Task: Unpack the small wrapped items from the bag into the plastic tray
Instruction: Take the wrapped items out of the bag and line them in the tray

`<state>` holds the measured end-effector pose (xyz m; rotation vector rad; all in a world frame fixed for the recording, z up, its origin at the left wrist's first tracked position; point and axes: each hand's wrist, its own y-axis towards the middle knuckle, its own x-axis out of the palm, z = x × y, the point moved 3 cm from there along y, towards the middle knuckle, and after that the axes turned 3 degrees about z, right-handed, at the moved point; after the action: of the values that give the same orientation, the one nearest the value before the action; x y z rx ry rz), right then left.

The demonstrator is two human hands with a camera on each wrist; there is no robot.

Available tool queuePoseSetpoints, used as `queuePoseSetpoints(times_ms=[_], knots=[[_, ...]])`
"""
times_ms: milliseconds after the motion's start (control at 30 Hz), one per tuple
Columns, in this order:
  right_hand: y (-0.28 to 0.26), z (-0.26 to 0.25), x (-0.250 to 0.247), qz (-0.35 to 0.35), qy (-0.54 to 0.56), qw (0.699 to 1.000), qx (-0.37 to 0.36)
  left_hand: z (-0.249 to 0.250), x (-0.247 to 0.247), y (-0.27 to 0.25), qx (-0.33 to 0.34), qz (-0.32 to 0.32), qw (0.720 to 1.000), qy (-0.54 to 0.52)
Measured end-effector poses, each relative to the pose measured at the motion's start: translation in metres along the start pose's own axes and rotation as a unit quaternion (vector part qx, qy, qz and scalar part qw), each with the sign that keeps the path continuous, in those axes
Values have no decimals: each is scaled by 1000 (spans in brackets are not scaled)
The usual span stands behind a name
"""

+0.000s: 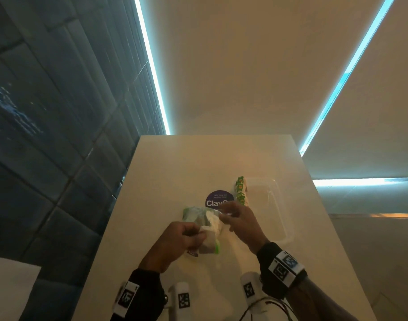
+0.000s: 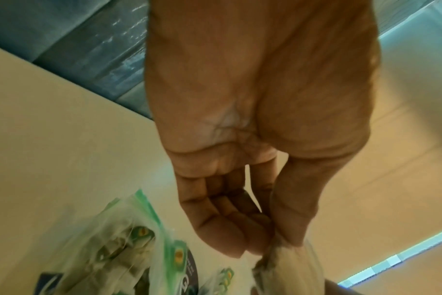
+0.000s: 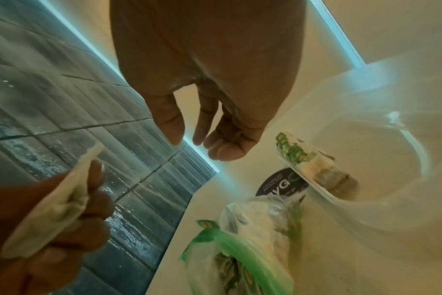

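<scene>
A clear zip bag (image 1: 196, 216) with a green seal lies on the white table, with wrapped items inside; it also shows in the wrist views, bag (image 2: 129, 249) and bag (image 3: 240, 239). My left hand (image 1: 198, 232) pinches a whitish wrapped item (image 2: 288, 263) between thumb and fingers, just above the bag's near end. My right hand (image 3: 197, 143) hovers over the bag's far end with relaxed fingers and holds nothing. The clear plastic tray (image 1: 279, 205) sits to the right. One green-and-white wrapped item (image 1: 241, 192) lies at the tray's left rim.
A round purple sticker (image 1: 218, 201) is on the table between bag and tray. The table's left edge (image 1: 119, 205) borders a blue tiled wall. White tagged wrist mounts (image 1: 183, 300) sit near the table's front edge.
</scene>
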<state>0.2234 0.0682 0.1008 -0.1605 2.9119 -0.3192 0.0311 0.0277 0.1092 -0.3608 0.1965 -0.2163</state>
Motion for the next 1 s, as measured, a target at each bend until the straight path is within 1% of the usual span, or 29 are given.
queuePoseSetpoints(times_ms=[33, 100, 167, 200, 233, 300, 367, 433, 533, 667, 767, 833, 933, 1000], knots=[[0, -4, 0, -17, -15, 999, -29, 4, -2, -2, 7, 2, 1000, 10], [-1, -13, 6, -98, -14, 993, -62, 13, -6, -5, 21, -2, 999, 29], [-5, -20, 13, -178, -14, 980, -89, 22, -7, -8, 36, -10, 999, 36], [-7, -22, 16, -207, -5, 973, -101, 26, -7, -10, 44, -10, 998, 37], [-9, -25, 20, -222, 14, 969, -108, 30, -8, -11, 52, -6, 998, 35], [-13, -27, 24, -216, 87, 967, -105, 36, -8, -13, 69, 10, 997, 23], [-15, -26, 26, -183, 136, 969, -91, 41, -8, -15, 86, 28, 996, 1], [-16, -21, 28, -161, 151, 973, -70, 44, -8, -16, 97, 48, 994, -31], [-21, -17, 31, -158, 148, 975, -47, 44, -8, -14, 110, 80, 989, -61], [-27, -16, 34, -179, 84, 979, -43, 42, -11, -7, 113, 152, 979, -81], [-30, -17, 34, -207, 6, 976, -71, 39, -15, -3, 120, 209, 969, -52], [-31, -19, 33, -214, -35, 972, -89, 34, -18, 0, 111, 240, 963, -58], [-32, -23, 32, -227, -82, 965, -103, 28, -20, 3, 94, 269, 956, -77], [-32, -25, 32, -232, -124, 957, -120, 28, -19, 3, 98, 280, 952, -77]])
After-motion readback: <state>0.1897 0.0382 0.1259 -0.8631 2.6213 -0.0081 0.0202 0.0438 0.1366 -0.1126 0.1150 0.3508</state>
